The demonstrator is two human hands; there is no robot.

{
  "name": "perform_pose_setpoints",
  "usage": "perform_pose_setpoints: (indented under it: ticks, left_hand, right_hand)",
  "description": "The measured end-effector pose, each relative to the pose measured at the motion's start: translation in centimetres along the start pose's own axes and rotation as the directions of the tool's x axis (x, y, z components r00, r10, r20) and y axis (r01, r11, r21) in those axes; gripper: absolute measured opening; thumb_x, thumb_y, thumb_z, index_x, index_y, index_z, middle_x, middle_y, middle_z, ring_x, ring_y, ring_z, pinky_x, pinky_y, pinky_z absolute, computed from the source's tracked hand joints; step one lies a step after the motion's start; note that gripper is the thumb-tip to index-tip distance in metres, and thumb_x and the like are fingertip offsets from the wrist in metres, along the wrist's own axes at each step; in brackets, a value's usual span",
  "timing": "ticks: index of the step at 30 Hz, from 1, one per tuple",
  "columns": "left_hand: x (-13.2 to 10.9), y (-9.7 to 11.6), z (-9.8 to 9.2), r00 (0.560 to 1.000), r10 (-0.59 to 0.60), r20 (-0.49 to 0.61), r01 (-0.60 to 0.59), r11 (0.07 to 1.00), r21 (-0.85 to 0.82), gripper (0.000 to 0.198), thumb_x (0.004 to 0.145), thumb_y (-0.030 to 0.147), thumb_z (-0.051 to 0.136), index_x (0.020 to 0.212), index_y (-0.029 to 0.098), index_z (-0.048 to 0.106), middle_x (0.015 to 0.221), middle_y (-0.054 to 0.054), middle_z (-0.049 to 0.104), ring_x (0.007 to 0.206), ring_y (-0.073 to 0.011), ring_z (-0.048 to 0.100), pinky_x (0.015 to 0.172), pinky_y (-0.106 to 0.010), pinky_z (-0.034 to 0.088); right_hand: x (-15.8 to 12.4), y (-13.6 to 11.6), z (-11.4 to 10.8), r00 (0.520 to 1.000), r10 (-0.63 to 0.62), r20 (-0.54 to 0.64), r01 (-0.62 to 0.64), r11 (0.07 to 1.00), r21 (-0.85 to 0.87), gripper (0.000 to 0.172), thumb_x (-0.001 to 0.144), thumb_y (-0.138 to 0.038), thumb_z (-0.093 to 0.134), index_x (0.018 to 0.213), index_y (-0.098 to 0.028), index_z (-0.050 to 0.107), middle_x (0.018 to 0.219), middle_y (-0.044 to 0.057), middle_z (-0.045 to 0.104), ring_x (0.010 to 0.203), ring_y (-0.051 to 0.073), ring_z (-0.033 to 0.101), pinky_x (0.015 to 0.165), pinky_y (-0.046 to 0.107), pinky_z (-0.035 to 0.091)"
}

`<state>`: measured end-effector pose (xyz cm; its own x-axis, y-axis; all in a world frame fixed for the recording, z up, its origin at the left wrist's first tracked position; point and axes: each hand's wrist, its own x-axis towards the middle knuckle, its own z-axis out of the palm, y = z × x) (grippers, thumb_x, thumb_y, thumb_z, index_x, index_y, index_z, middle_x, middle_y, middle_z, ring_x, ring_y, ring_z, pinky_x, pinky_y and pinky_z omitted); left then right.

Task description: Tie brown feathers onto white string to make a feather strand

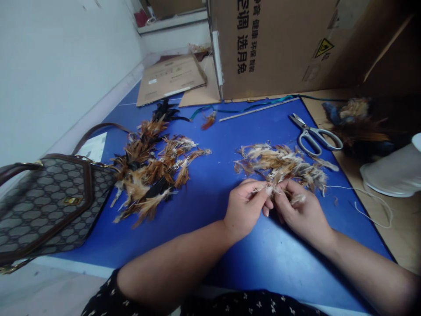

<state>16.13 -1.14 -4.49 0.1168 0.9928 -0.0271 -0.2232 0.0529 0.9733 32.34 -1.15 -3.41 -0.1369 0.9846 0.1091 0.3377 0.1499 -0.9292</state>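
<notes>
Both hands meet at the near edge of a pile of tan and white feathers [279, 160]. My left hand [246, 204] pinches a small tuft of feathers [270, 189] between thumb and fingers. From the other side my right hand [299, 208] grips the same tuft, its thumb against the feathers' fluffy ends. The fingertips hide exactly how the tuft is held. A white string [358, 191] trails from the pile's right side over the table edge. Grey-handled scissors [314, 134] lie partly open just beyond the pile.
Brown and black feather bunches [148, 166] spread left of centre. A patterned handbag [59, 202] stands at the left. Behind are a big cardboard box [283, 48], a green ribbon [243, 107] and a thin stick [259, 109]. A white spool [394, 171] lies at right by dark feathers [358, 118].
</notes>
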Motion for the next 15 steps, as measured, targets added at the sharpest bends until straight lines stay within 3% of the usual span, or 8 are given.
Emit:
perform_pose_setpoints:
  ticks: [7,15]
  left_hand:
    - [0.0,0.2,0.0,1.000,-0.014,-0.020,0.013,1.000,-0.012,0.035,0.101,0.044,0.074,0.081,0.015,0.073,0.073,0.000,0.063,0.053,-0.0089,0.058,0.057,-0.028,0.049]
    - [0.7,-0.6,-0.3,0.988,-0.028,-0.151,0.003,0.987,-0.163,0.037,0.099,0.041,0.077,0.073,0.015,0.070,0.067,0.000,0.061,0.056,-0.0092,0.053,0.058,-0.027,0.044]
  right_hand:
    - [-0.2,0.0,-0.1,0.999,0.019,0.035,-0.018,1.000,-0.023,0.043,0.110,-0.058,0.059,0.081,-0.026,0.059,0.051,-0.003,0.058,0.042,0.014,0.048,0.042,0.028,0.040]
    - [-0.6,1.3,-0.2,0.997,0.061,-0.036,-0.062,0.998,-0.029,0.043,0.110,-0.062,0.058,0.089,-0.025,0.059,0.059,-0.003,0.057,0.045,0.014,0.052,0.043,0.027,0.043]
